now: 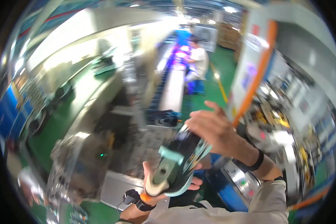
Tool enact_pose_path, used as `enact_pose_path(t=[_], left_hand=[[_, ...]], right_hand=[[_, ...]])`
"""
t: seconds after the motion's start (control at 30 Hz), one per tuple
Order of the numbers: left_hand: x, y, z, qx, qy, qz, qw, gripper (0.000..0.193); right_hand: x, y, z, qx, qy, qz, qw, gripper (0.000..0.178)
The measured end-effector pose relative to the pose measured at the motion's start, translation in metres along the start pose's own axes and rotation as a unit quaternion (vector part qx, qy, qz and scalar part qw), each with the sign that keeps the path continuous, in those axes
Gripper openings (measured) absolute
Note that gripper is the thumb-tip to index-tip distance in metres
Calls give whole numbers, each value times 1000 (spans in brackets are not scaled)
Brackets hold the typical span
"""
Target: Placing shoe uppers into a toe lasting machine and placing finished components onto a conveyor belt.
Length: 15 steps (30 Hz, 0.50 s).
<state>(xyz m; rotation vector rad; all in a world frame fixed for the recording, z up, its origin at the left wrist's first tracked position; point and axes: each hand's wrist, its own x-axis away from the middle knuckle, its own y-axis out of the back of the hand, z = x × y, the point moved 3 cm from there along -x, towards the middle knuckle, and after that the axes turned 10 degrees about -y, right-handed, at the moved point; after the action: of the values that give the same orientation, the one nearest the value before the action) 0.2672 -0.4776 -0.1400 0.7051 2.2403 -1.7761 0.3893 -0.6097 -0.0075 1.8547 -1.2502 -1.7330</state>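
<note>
A dark shoe (183, 151) with a mint-green strap and a pale teal sole edge is tilted in front of my body, toe pointing away. A greenish last (162, 172) with a round hole in its top fills the shoe's opening. My left hand (156, 199) is wrapped round the heel from below, thumb on the left side and fingertips showing on the right. Over the toe lies my right hand (212, 128), slightly blurred, its fingers stretched out and lightly bent. Whether its fingertips press on the toe is hard to see.
Ahead, another dark shoe (164, 118) sits at the near end of a long conveyor (173, 84). A person (198, 61) sits beside that conveyor. A teal shoe (103, 64) stands farther left. On the right rises an orange-edged machine panel (255, 80); a bulky machine (80, 164) stands left.
</note>
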Motion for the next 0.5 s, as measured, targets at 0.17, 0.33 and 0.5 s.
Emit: enact_pose_path(t=[0.17, 0.33, 0.5], left_hand=[[-42, 11, 125, -100, 10, -68, 993, 70], [-124, 37, 260, -284, 25, -33, 958, 54], [-154, 12, 420, -577, 124, 129, 797, 69]], right_hand=[[172, 55, -20, 77, -228, 34, 970, 82], [346, 98, -16, -521, -512, -154, 665, 95], [507, 133, -25, -303, -700, -393, 514, 70]])
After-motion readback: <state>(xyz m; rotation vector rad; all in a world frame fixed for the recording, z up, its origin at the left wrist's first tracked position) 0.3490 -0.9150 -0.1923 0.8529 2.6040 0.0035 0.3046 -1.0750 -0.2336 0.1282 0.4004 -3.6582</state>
